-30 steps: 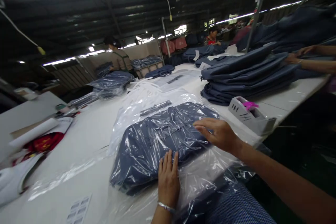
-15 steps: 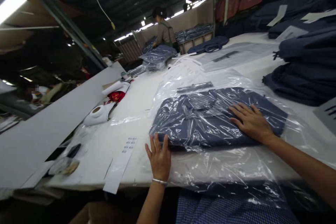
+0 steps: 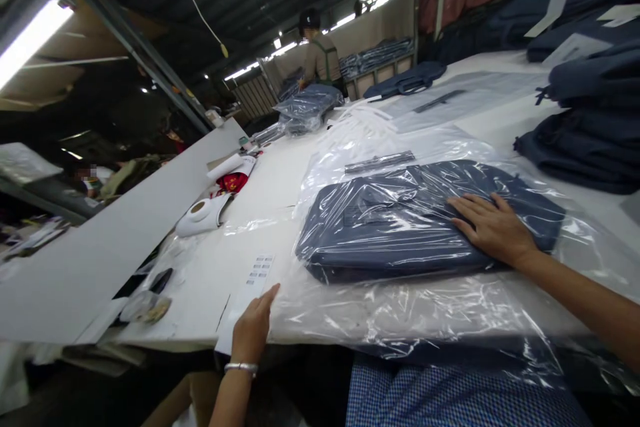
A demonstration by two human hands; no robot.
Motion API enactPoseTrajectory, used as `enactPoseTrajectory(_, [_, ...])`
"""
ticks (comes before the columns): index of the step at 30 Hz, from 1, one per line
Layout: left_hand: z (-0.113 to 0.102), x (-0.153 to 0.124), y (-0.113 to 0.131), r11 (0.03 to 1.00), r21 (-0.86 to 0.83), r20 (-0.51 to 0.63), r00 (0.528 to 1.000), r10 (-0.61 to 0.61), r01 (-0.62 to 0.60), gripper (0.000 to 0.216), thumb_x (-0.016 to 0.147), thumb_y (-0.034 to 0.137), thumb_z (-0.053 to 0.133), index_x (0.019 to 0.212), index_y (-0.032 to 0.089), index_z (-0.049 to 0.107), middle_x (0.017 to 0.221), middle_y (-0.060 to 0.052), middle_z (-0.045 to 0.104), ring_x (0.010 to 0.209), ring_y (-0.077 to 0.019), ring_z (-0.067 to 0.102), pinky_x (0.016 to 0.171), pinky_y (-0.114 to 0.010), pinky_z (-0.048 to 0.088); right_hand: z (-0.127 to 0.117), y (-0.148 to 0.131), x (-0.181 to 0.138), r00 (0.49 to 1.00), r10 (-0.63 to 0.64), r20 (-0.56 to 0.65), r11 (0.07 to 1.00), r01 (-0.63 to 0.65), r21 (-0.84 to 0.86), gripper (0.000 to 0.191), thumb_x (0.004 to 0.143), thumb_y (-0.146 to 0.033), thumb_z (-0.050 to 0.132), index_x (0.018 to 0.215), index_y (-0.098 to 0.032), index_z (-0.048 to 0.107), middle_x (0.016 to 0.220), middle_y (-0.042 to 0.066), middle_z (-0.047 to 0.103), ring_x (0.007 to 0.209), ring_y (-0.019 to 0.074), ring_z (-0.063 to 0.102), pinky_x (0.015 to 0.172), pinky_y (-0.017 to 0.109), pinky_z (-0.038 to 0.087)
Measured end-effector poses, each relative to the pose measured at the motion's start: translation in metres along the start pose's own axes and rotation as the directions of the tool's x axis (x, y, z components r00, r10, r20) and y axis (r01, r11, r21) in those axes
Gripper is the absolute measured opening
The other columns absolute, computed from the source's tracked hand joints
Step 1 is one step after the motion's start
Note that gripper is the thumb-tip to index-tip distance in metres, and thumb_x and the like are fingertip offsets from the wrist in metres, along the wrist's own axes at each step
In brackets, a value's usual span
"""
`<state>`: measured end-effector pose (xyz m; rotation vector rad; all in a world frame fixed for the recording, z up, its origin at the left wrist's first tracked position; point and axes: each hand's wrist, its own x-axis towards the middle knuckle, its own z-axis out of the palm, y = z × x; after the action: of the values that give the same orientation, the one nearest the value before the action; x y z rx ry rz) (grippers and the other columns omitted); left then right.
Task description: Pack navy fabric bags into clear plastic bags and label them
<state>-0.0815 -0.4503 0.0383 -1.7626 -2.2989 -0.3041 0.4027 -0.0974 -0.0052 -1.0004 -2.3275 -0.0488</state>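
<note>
A folded dark blue garment (image 3: pixel 400 227) lies inside a clear plastic bag (image 3: pixel 430 307) on the white table (image 3: pixel 280 180). My right hand (image 3: pixel 493 230) rests flat on the garment's right end, fingers stretched out. My left hand (image 3: pixel 253 327) is at the table's near edge, left of the bag. Its fingers lie stretched over the near end of a white strip of printed labels (image 3: pixel 257 270). A silver bangle is on that wrist. The bag's open end hangs over the table edge onto my checked blue lap.
Stacked blue garments (image 3: pixel 590 140) fill the right side. A white tape roll (image 3: pixel 203 213), red cloth (image 3: pixel 233 181) and small dark items (image 3: pixel 160 280) lie left, beside a long white board (image 3: pixel 125 227). More bagged garments (image 3: pixel 307 107) and a standing person (image 3: pixel 320 53) are at the back.
My left hand has slid off the garment, moving left and back to the table edge onto the label strip. My right hand stays flat on the garment. My view turned left.
</note>
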Motion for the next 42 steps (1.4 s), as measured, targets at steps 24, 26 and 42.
enactPoseTrajectory(24, [0.083,0.124,0.12,0.949,0.069,-0.216,0.925,0.314,-0.307,0.062,0.093,0.032,0.05,0.151,0.027,0.029,0.156,-0.006,0.037,0.147,-0.0271,0.027,0.118,-0.052,0.027,-0.025,0.029,-0.027,0.997,0.073,-0.036,0.975,-0.079,-0.208,0.062,0.094,-0.049,0.049,0.151,-0.027,0.037,0.155,0.007,0.036,0.143,0.0357,0.029,0.115,0.059,0.022])
enactPoseTrajectory(26, [0.083,0.123,0.118,0.936,0.071,-0.203,0.913,0.353,-0.346,0.066,0.092,0.037,0.052,0.152,0.027,0.027,0.157,-0.007,0.035,0.147,-0.0285,0.026,0.119,-0.054,0.023,-0.026,0.033,-0.026,0.999,0.039,-0.012,0.982,-0.04,-0.184,0.06,0.094,-0.047,0.05,0.15,-0.028,0.038,0.155,0.006,0.037,0.143,0.0339,0.03,0.115,0.056,0.024])
enactPoseTrajectory(42, [0.081,0.117,0.113,0.852,0.051,-0.079,0.848,0.524,-0.521,0.075,0.083,0.061,0.058,0.148,0.03,0.038,0.158,-0.009,0.032,0.146,-0.0339,0.026,0.118,-0.057,0.022,-0.032,0.026,-0.057,0.991,-0.027,0.131,0.98,0.052,-0.193,0.055,0.099,-0.044,0.043,0.15,-0.024,0.036,0.158,0.007,0.029,0.146,0.0305,0.021,0.118,0.056,0.015])
